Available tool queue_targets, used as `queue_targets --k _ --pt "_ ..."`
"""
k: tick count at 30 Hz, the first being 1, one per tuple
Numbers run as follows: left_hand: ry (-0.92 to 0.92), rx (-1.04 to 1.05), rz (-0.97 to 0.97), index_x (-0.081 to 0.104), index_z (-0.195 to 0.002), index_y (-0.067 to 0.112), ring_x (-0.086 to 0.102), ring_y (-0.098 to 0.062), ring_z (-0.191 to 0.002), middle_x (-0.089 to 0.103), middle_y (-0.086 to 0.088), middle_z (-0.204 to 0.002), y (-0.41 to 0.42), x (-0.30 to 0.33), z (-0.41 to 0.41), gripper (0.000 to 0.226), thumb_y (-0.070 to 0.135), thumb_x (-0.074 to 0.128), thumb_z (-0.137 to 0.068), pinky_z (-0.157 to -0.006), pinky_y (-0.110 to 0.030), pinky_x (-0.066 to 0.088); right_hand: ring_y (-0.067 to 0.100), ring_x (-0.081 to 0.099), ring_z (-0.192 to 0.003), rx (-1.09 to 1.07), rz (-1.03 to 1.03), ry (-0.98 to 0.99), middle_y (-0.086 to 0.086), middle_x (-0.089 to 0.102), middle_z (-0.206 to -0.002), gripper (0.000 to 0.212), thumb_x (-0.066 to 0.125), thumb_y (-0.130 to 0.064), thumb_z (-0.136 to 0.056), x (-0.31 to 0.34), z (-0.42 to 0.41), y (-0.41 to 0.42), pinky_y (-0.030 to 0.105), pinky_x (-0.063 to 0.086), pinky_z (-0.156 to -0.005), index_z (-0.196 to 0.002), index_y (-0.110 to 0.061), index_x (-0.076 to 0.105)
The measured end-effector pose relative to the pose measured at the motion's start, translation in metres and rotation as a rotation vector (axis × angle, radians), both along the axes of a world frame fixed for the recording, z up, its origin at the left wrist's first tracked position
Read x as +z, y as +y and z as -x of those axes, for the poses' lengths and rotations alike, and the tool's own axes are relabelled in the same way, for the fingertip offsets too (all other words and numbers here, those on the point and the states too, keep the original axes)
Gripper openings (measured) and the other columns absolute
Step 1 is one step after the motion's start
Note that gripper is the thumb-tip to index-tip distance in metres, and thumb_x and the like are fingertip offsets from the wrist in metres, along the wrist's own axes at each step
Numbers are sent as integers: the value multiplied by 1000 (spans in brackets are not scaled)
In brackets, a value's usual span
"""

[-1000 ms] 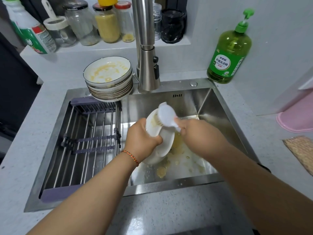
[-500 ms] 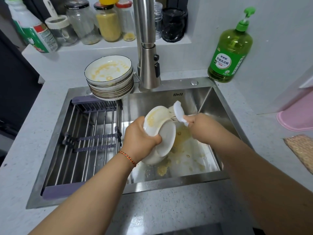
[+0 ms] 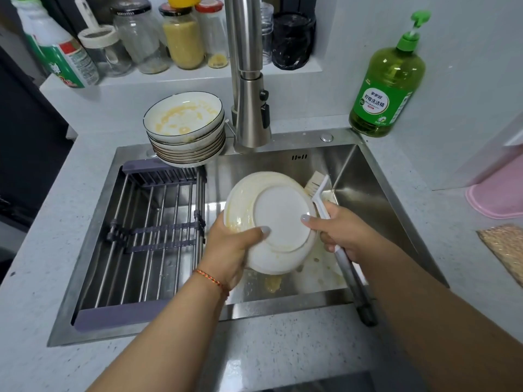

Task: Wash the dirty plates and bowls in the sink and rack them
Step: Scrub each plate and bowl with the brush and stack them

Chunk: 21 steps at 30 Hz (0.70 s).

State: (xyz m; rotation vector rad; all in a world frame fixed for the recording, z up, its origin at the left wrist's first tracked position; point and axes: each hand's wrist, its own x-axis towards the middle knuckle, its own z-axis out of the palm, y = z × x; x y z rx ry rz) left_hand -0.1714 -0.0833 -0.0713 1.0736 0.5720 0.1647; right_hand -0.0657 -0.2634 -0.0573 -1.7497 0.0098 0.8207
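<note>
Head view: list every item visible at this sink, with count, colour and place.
plate: one, white, bottom up over the sink basin
brush: one, white, right of plate
stacked dishes: one pile, white, yellow-smeared, back rim left of faucet
rack: one, steel and purple, left half of sink
sink: one, steel
faucet: one, steel, back centre
soap bottle: one, green, back right
jars: several, shelf behind
pink item: one, far right
left hand: holds plate
right hand: grips brush, thumb on plate
</note>
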Motion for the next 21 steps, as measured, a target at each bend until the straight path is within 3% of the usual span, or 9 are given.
queue_targets --k 3,7,10,12,15,18,21 --pt "61 -152 -9 62 -116 2 68 -37 -99 70 -20 -109 16 16 -6 61 -5 78 -59 -76 -47 58 7 38 -41 126 69 -151 -6 60 -64 41 70 -25 -86 11 -6 0 26 33 -41 -124 -25 57" --pt "158 -309 -187 67 -95 3 69 -36 -89 72 -19 -96 30 39 -19 39 -11 79 -61 -76 -49 59 0 48 -39 245 141 -315 -9 64 -83 49 69 -20 -87 33 -6 7 21 36 -39 -129 -35 49" --pt "179 -311 -392 67 -89 8 70 -35 -85 73 -16 -92 33 45 -25 42 -1 84 -51 -79 -54 57 -4 62 -78 294 211 -418 -20 60 -103 52 58 -26 -93 42 -4 11 14 44 -51 -139 -43 38" --pt "187 -279 -539 67 -86 13 70 -31 -84 74 -11 -90 31 43 -25 44 8 86 -47 -80 -50 58 14 59 -96 292 440 -519 -13 56 -111 48 42 -37 -99 43 -10 8 27 50 -68 -145 -44 29" --pt "187 -190 -692 66 -85 18 69 -28 -88 73 -6 -90 30 38 -24 48 23 85 -41 -81 -47 57 20 56 -86 362 708 -543 0 60 -111 45 31 -29 -103 44 -12 6 29 46 -72 -147 -32 32" --pt "170 -150 -784 63 -81 24 67 -27 -87 70 -3 -88 24 34 -24 46 31 78 -38 -80 -44 57 16 51 -73 430 662 -564 4 60 -97 47 33 -20 -103 51 -2 16 26 37 -57 -149 -28 29" --pt "182 -151 -863 58 -76 27 66 -28 -85 67 -1 -83 18 33 -26 37 28 73 -42 -76 -41 56 20 52 -82 521 679 -669 5 58 -95 51 33 -22 -102 66 16 30 29 38 -62 -151 -33 20"
